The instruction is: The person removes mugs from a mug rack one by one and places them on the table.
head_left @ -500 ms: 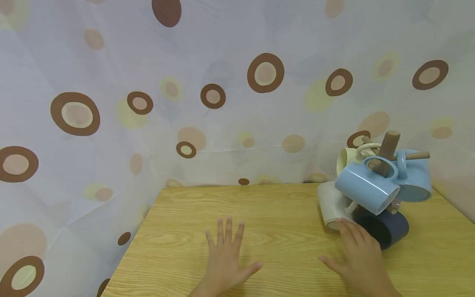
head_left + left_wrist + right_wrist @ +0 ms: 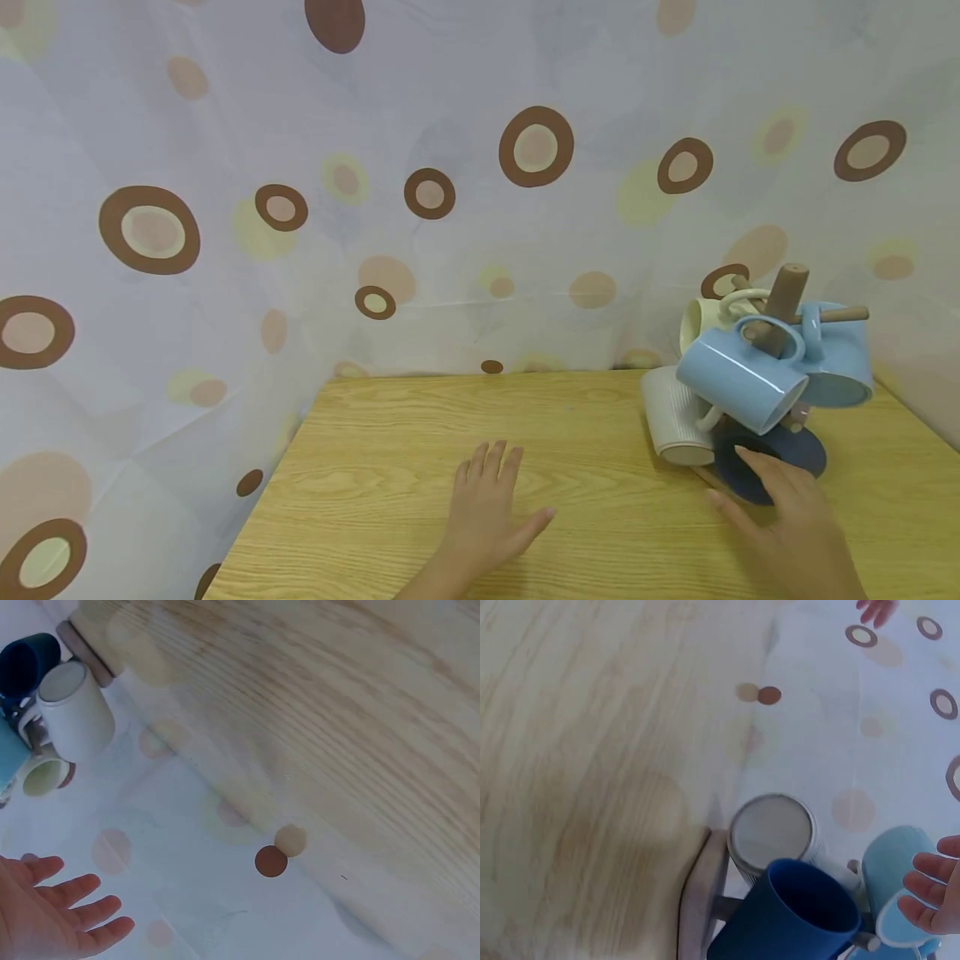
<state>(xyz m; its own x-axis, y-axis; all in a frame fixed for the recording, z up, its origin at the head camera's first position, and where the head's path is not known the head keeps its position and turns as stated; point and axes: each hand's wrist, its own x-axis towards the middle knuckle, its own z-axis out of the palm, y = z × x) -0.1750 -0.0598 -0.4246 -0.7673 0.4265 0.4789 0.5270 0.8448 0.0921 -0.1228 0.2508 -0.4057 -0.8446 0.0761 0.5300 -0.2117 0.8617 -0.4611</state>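
Note:
Over the wooden table my left hand (image 2: 483, 525) is held with fingers extended and thumb spread, holding nothing; the left wrist view shows the same hand (image 2: 45, 919). On the right stands a wooden mug tree (image 2: 786, 293) hung with several mugs. My right hand (image 2: 795, 525) is in front of a dark blue mug (image 2: 804, 450) low on the tree, fingers loosely bent and thumb apart. Whether it touches that mug is unclear. Beside it hangs a white ribbed mug (image 2: 675, 417). Higher up are a light blue mug (image 2: 731, 375), another light blue mug (image 2: 843, 358) and a cream mug (image 2: 697, 321).
The wooden table (image 2: 420, 417) reaches back to a pale curtain (image 2: 465, 83) with brown and cream circles, which also runs along the left side. A wooden base piece (image 2: 701, 900) of the tree lies beneath the mugs.
My right hand has moved right, from before the white mug to before the dark blue one. My left hand has shifted slightly right, its fingers closer together. The mugs look unmoved.

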